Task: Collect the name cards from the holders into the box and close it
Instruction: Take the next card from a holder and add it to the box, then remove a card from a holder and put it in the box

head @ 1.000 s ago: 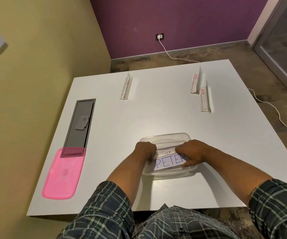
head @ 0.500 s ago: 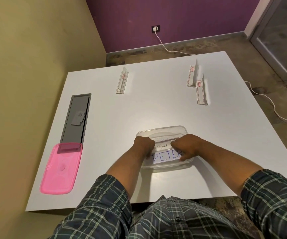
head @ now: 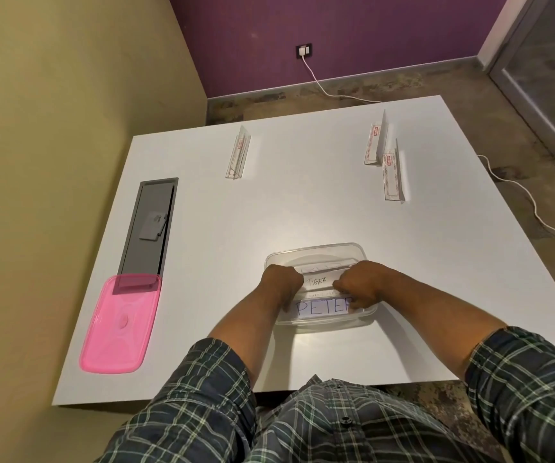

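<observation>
Cards: PETER card (head: pixel 321 307) and TIGER card (head: pixel 317 281) lie flat inside my clear box (head: pixel 316 253), long axes running left to right.
Left hand (head: pixel 282 281): fingers curled down on the cards' left ends; exact grip I cannot tell.
Right hand (head: pixel 358 283): curled likewise on the right ends.
Holders: three clear holders (head: pixel 238 156) stand far across the table, looking empty.
Lid: pink lid (head: pixel 119 325) lies well to my left, long axis running away from me, nearer my left hand.
</observation>
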The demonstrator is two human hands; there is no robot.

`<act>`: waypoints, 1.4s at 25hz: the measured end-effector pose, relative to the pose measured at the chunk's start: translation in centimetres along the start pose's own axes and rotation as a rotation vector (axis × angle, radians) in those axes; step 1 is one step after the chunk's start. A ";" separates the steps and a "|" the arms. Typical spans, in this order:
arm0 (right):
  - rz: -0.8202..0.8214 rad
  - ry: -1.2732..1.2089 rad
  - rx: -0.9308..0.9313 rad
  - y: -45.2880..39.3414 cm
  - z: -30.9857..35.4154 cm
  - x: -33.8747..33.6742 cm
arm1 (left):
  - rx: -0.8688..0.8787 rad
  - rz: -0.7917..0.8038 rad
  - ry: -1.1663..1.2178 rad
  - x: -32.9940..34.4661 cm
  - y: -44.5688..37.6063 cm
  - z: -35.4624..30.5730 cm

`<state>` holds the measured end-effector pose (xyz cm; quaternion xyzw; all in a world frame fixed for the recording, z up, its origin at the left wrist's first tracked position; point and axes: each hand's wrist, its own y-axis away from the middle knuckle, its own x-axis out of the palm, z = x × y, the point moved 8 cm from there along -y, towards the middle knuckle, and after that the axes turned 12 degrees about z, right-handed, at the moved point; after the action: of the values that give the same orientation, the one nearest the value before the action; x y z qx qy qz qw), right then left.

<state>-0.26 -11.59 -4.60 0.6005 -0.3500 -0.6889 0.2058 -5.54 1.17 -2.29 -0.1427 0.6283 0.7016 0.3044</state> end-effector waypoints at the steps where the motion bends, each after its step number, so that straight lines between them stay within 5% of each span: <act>1: 0.003 0.020 -0.005 0.0 0.0 0.0 | 0.007 -0.005 -0.001 0.0 0.0 -0.1; 5: -0.063 0.055 -0.064 0.2 -0.1 -0.8 | 0.058 -0.075 0.109 -1.0 0.4 0.4; 9: -0.320 -0.057 -0.090 1.6 -1.4 -4.2 | 0.053 -0.204 0.379 -3.1 1.1 3.2; 14: -0.588 -0.099 0.026 1.7 -4.6 -9.8 | -0.071 -0.389 0.528 -5.0 1.9 9.5; 19: -0.670 -0.177 0.122 0.1 -7.1 -15.0 | -0.190 -0.475 0.630 -5.3 2.5 15.9; 35: -0.381 -0.405 0.239 -16.1 -11.3 -26.3 | -0.269 -0.570 0.584 -7.9 -4.8 30.2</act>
<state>18.03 15.07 1.25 0.5256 -0.3434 -0.7749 -0.0734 9.00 28.55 3.68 -0.5416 0.5266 0.5951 0.2742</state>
